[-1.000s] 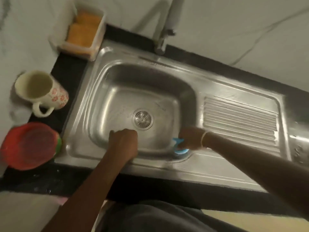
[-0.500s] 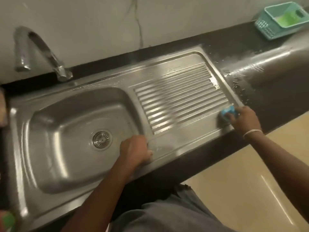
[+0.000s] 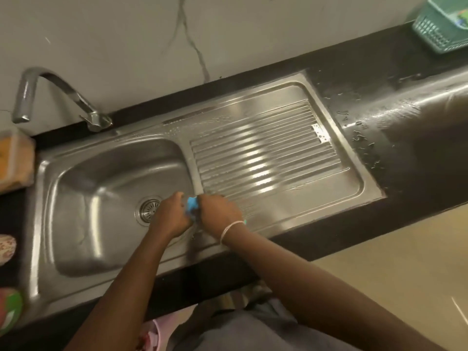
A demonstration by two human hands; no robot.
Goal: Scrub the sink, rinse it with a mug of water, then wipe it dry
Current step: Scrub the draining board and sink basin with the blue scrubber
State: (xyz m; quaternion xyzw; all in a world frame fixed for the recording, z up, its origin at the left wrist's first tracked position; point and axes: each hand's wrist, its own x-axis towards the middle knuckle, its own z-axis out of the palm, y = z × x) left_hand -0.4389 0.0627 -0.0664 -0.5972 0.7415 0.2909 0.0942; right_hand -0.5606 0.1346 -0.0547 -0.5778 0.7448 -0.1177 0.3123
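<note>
Stainless-steel sink [image 3: 106, 252] fills the middle of my frame, set into a black countertop [image 3: 405, 138], both hands meeting over its near right bowl edge.

I see a dull, streaked bowl with a round drain strainer [image 3: 148, 209] and a ribbed drainboard [image 3: 266, 160] to the right, shiny with wet film. My left hand [image 3: 171, 217] and right hand [image 3: 219, 214] both curl fingers around a blue scrubber [image 3: 192, 203] held between them. The faucet [image 3: 50, 95] arches at upper left; a green basket [image 3: 440, 26] sits at upper right.
</note>
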